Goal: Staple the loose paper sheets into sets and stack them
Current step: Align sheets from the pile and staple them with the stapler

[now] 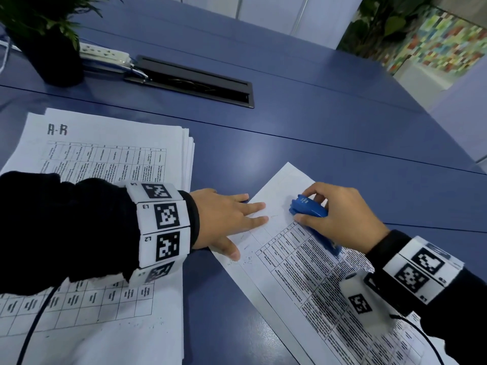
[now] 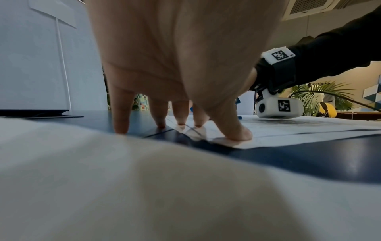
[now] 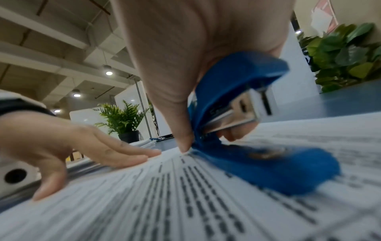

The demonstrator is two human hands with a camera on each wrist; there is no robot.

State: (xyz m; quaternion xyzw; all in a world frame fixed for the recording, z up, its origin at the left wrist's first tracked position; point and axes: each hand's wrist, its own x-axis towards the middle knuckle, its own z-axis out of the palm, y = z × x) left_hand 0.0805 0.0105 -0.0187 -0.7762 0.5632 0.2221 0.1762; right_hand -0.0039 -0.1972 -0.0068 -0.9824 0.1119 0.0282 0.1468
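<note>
A set of printed sheets (image 1: 297, 262) lies slanted on the blue table (image 1: 329, 133). My left hand (image 1: 245, 225) presses its left edge with straight, spread fingers; the thumb (image 2: 235, 132) and two fingertips sit on the paper (image 2: 299, 130). My right hand (image 1: 340, 214) grips a blue stapler (image 1: 308, 208) standing on top of the sheets near their upper end. In the right wrist view the stapler (image 3: 237, 84) is blurred, and its upper arm stands lifted off its base, which lies on the printed page (image 3: 164, 203). A thick stack of printed sheets (image 1: 118, 151) lies at the left under my left forearm.
A potted plant (image 1: 47, 48), a white power strip (image 1: 105, 54) and a black cable hatch (image 1: 195, 80) are at the table's far left. The table's curved edge runs along the right side. Cables trail from both wrist cameras.
</note>
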